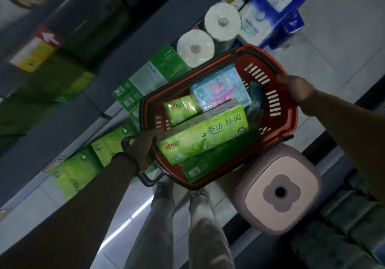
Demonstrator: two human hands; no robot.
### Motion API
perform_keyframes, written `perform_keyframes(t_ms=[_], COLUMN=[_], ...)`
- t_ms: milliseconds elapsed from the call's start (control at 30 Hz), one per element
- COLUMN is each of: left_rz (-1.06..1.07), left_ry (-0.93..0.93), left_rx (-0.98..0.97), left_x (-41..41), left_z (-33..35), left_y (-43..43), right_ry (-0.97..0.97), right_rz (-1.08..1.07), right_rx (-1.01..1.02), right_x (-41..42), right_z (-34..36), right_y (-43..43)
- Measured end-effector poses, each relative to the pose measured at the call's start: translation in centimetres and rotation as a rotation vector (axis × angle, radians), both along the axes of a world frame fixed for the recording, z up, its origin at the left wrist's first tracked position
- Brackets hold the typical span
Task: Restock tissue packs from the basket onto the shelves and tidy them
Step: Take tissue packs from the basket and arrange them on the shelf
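Observation:
A red basket [279, 110] hangs in front of me above the floor, tilted in the frame. My left hand [143, 146] grips its near-left rim by the black handle. My right hand [295, 89] holds the far-right rim. Inside lie a long green tissue pack [204, 137] with white lettering, a smaller green pack [180, 109], a light blue and pink pack [220, 89] and a dark green pack [208, 162] underneath. Green tissue packs [145, 81] line the low shelf to the left of the basket.
Two white paper rolls [208, 35] and blue-and-white packs [270, 10] stand further along the low shelf. A pink roll pack [279, 193] sits at lower right. My legs and shoes [181, 191] stand on the pale tiled floor below the basket. Upper shelves [41, 56] are dark and blurred.

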State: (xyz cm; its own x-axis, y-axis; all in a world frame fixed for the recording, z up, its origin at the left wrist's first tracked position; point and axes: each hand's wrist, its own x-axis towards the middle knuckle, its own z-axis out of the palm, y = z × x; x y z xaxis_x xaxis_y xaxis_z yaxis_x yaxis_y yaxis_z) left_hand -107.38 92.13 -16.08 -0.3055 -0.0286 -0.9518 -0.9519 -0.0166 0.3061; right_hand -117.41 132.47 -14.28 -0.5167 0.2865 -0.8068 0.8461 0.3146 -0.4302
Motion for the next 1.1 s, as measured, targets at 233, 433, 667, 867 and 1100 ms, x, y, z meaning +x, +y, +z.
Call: perform_keyframes(t_ms=[233, 433, 667, 867, 1100], left_rz=[-0.866, -1.201, -1.294, -1.295, -1.291], left_ry=[0.266, 0.536, 0.492, 0.633, 0.942], left_rx=[-0.579, -0.465, -0.466, -0.438, -0.683], left_x=[0.5, -1.8, -1.4, -2.9, -4.8], left_z=[0.5, 1.6, 1.8, 14.6, 39.7], left_y=[-1.1, 2.3, 2.0, -0.9, -5.9], right_ry=[0.368, 0.22, 0.204, 0.203, 0.34], right_rz=[0.642, 1.276, 1.501, 1.582, 1.616], right_rx=[0.368, 0.244, 0.455, 0.347, 0.297], right_x=[2.7, 4.0, 3.7, 1.4, -2.7], right_z=[3.2, 2.3, 3.0, 14.4, 39.5], right_y=[-5.4, -9.8, -12.1, -12.3, -16.4])
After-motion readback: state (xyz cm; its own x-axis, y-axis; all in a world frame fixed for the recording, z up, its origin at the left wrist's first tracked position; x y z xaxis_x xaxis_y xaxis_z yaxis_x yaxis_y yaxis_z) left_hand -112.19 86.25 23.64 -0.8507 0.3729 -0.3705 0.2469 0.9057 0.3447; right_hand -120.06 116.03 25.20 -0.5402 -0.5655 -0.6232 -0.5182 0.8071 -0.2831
